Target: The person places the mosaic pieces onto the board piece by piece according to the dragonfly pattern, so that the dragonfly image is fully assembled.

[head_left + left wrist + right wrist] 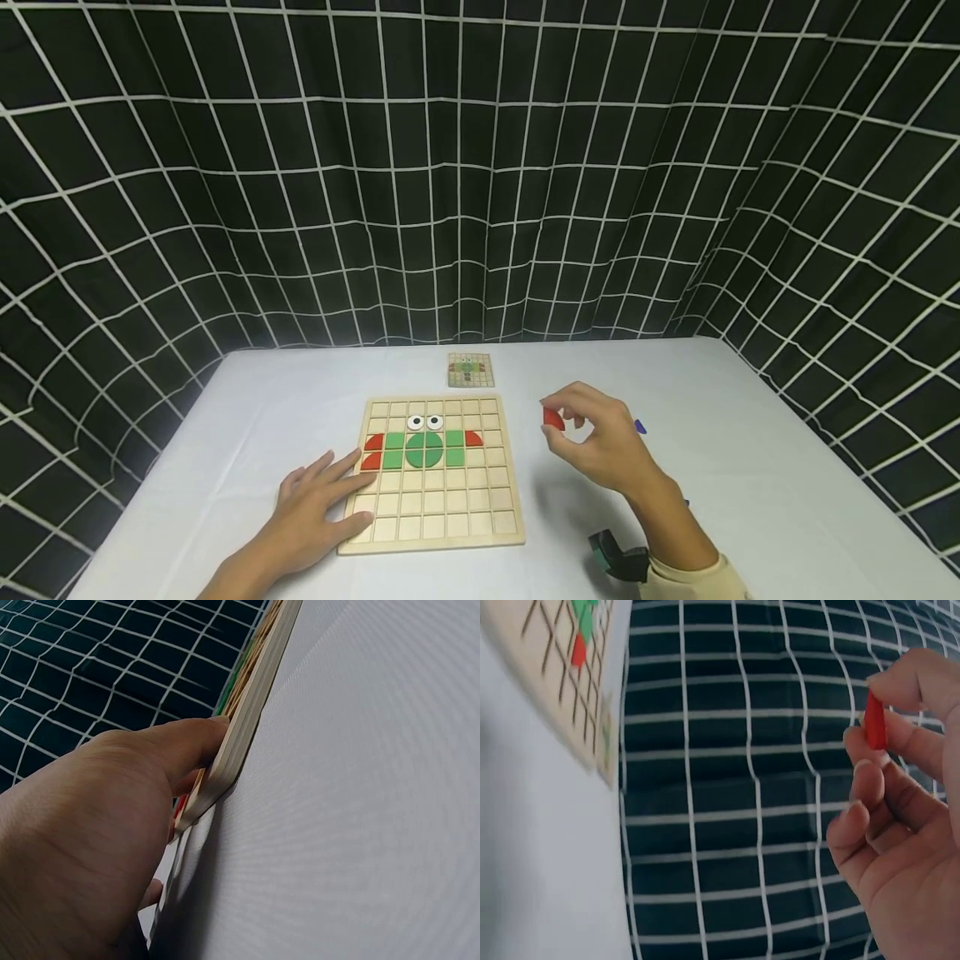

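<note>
A wooden grid board (450, 527) lies on the white table. On it sit red quarter-circle pieces (372, 461), green squares (454, 457), green quarter-circles (424, 450) forming a disc, and two eye pieces (425, 422). A single red piece (472, 438) is at the right end of the upper row. My left hand (311, 510) rests on the board's left edge with fingers spread; its thumb touches the edge in the left wrist view. Right of the board, my right hand (600, 437) pinches a red quarter-circle piece (876, 722) between thumb and fingertip, raised above the table.
Behind the board lies a small pattern card (471, 371) picturing a similar figure. A blue piece (640, 427) lies past the right hand, partly covered by it. A dark curved device (618, 558) is at the right wrist. A black cloth with white grid lines (450, 208) hangs around the table.
</note>
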Motion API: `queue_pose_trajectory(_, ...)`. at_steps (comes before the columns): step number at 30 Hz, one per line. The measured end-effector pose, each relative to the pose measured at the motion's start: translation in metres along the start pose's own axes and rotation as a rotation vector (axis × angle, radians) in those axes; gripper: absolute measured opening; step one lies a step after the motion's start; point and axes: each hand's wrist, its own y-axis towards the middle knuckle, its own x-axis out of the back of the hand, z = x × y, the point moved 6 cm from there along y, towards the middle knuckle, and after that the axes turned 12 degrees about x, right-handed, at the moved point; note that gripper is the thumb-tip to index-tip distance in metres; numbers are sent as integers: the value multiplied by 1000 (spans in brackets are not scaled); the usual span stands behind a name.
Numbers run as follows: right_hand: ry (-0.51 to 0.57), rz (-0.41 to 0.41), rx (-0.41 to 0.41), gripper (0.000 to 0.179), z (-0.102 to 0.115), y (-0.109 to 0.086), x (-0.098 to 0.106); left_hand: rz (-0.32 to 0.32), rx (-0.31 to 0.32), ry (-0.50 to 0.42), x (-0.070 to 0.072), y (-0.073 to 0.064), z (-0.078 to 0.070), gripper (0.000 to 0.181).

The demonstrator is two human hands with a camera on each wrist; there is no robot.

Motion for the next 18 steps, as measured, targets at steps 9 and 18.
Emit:
queue_pose_trajectory(9, 92, 39, -64, 27, 1, 11, -50, -11, -6, -5, 2, 0, -1, 52)
queue_pose_trajectory(18, 190, 94, -210, 21, -8, 4, -88, -6, 1, -2, 1, 0, -2, 51)
